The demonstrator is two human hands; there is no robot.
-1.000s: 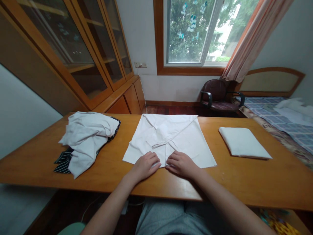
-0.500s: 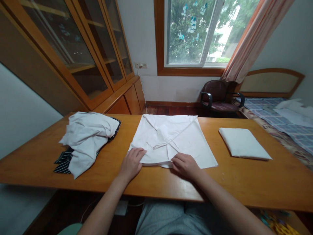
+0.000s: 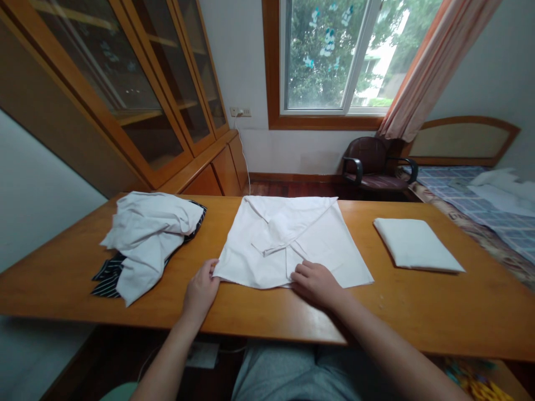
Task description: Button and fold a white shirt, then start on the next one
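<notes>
A white garment (image 3: 292, 239) lies spread flat in the middle of the wooden table (image 3: 438, 312), its sleeves folded in over the body. My left hand (image 3: 200, 292) pinches the garment's near left corner, fingers closed on the cloth. My right hand (image 3: 315, 284) rests on the near hem at the middle, fingers curled and pressing the fabric down.
A heap of white and black-striped clothes (image 3: 142, 239) sits on the table's left. A folded white garment (image 3: 416, 245) lies at the right. Beyond the table are a wooden glass-door cabinet (image 3: 125, 94), a dark armchair (image 3: 374, 164), a window and a bed (image 3: 489, 206).
My left hand slid left along the near hem from the middle to the left corner, pulling the cloth flat. My right hand stayed near the middle of the hem.
</notes>
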